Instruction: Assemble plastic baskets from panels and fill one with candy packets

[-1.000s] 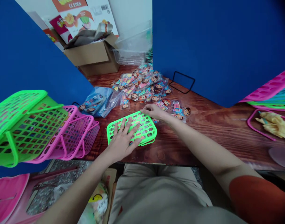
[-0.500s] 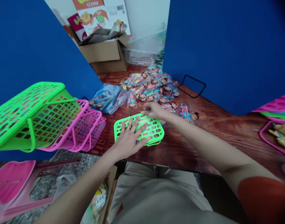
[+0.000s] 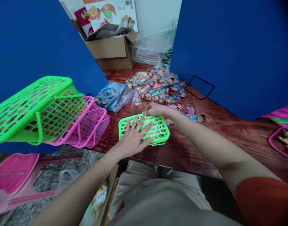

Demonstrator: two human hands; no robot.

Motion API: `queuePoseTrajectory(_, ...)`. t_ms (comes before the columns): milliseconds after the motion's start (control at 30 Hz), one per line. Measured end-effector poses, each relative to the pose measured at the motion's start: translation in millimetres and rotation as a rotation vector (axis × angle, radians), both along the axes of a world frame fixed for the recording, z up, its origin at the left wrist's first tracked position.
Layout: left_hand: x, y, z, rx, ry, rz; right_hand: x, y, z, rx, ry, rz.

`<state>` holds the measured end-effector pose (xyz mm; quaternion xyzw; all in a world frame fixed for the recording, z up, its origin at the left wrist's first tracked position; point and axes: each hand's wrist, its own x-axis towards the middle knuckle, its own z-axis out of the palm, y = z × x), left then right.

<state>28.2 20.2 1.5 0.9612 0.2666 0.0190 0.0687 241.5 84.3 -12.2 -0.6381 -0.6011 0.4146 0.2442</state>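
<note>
Left hand [image 3: 133, 138] lies open on the green plastic tray [image 3: 161, 131], right hand [image 3: 155, 109] open just past it. It looks light and stiff; I'd hold its rim [image 3: 158, 143].

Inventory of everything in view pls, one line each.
table: 1, reddish-brown wood grain, centre
packets: many, multicoloured, heaped on table, far side
grid: 1, neon green, on table, near edge
basket: 1, neon green, left, on pink baskets
pink baskets: count unclear, on table, left
bag: 1, blue, on table, left of packets
box: 1, brown cardboard, far end
bin: 1, clear, beside box
wire frame: 1, black, on table by right panel
panels: 2, blue, left and right
stool: 1, pink, floor, left
left hand: flat on grid, ring on finger
right hand: at grid's far edge
sleeve: 1, red, right arm
</note>
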Motion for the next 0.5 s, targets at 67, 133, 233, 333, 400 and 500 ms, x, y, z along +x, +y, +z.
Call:
queuePoseTrajectory(67, 0.0, -1.0, 0.4, -0.008, -0.009, 0.001, -0.4, 3.3, -1.3, -0.018, -0.004, -0.019)
queuePoseTrajectory(133, -1.4, -1.4, 1.4, -0.012, -0.015, 0.002, -0.6, 2.1, -2.9, 0.000, -0.002, -0.026)
queuePoseTrajectory(233, -7.3, 2.6, 5.1, -0.026, -0.008, -0.063, 0.5, -13.3, -6.3, 0.041, -0.005, -0.046)
queuePoseTrajectory(333, -17.0, 14.1, 10.1, -0.067, -0.001, -0.229, 2.2, -42.4, -14.1, 0.040, 0.005, -0.056)
queuePoseTrajectory(400, -23.3, 23.3, 12.1, -0.091, -0.024, -0.307, 2.2, -63.5, -21.1, 0.063, 0.009, -0.081)
queuePoseTrajectory(500, -29.8, 33.0, 11.2, -0.079, -0.087, -0.301, -0.3, -87.5, -26.6, 0.166, -0.030, -0.156)
